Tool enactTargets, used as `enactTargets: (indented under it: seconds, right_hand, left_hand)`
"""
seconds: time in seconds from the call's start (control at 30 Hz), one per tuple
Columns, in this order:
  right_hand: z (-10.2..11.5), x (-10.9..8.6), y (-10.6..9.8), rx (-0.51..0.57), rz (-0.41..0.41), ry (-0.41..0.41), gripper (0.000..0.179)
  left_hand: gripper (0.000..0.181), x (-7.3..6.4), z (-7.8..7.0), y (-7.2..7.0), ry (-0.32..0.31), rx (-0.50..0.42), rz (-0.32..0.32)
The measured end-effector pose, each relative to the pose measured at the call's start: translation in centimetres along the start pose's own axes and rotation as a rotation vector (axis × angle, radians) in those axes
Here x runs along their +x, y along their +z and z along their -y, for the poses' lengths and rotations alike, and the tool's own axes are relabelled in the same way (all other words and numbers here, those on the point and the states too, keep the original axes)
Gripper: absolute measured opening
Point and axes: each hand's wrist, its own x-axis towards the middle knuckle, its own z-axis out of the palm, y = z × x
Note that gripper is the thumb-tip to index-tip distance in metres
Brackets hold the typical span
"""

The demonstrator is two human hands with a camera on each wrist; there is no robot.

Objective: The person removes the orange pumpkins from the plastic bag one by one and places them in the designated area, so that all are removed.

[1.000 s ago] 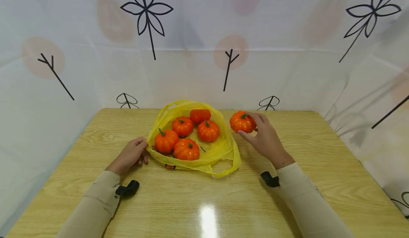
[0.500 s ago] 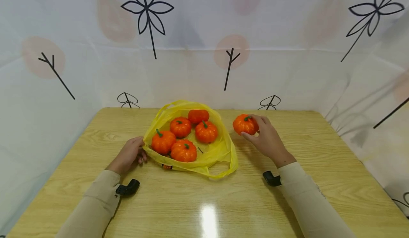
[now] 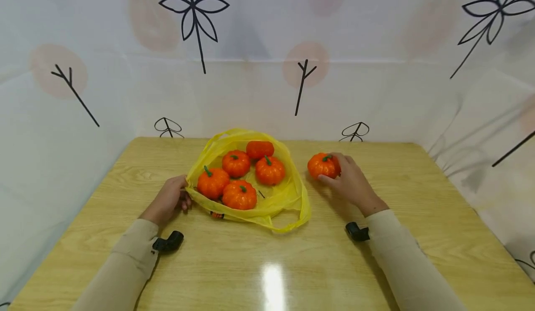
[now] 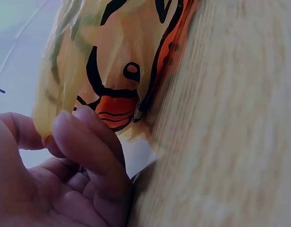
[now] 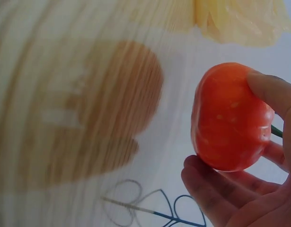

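Observation:
A yellow plastic bag (image 3: 271, 202) lies with its mouth spread on the wooden table, several orange pumpkins (image 3: 240, 195) with green stems inside it. At the bag's left edge my left hand (image 3: 168, 200) pinches the rim; the left wrist view shows thumb and fingertips on the thin plastic (image 4: 48, 109), beside a printed black and orange drawing. To the right of the bag, my right hand (image 3: 355, 184) holds another pumpkin (image 3: 321, 165) between thumb and fingers. In the right wrist view a gap shows between this pumpkin (image 5: 230, 118) and the tabletop, which reflects it.
The wooden table (image 3: 217, 264) ends at the back against a white cloth (image 3: 251, 97) printed with flowers and twigs. A bag handle loop (image 3: 288, 229) lies toward the front right of the bag. Black wrist mounts (image 3: 168, 242) show at both sleeves.
My right hand has moved slightly right and lower with the pumpkin, closer to the table. The left hand has drawn the bag's rim slightly left, and the pumpkins inside have shifted left with it.

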Motion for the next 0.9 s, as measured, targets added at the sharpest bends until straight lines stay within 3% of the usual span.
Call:
enactTargets:
  seconds: [0.27, 0.43, 0.9]
  right_hand:
    - [0.08, 0.30, 0.28, 0.001, 0.038, 0.010, 0.072]
    - [0.09, 0.40, 0.24, 0.005, 0.052, 0.002, 0.072]
    - [-0.31, 0.32, 0.58, 0.017, 0.092, -0.013, 0.075]
  left_hand:
    - [0.029, -0.07, -0.05, -0.16, -0.016, -0.019, -0.004]
    - [0.029, 0.16, -0.17, -0.13, 0.018, 0.005, 0.003]
    - [0.032, 0.37, -0.01, -0.06, 0.015, 0.037, 0.041]
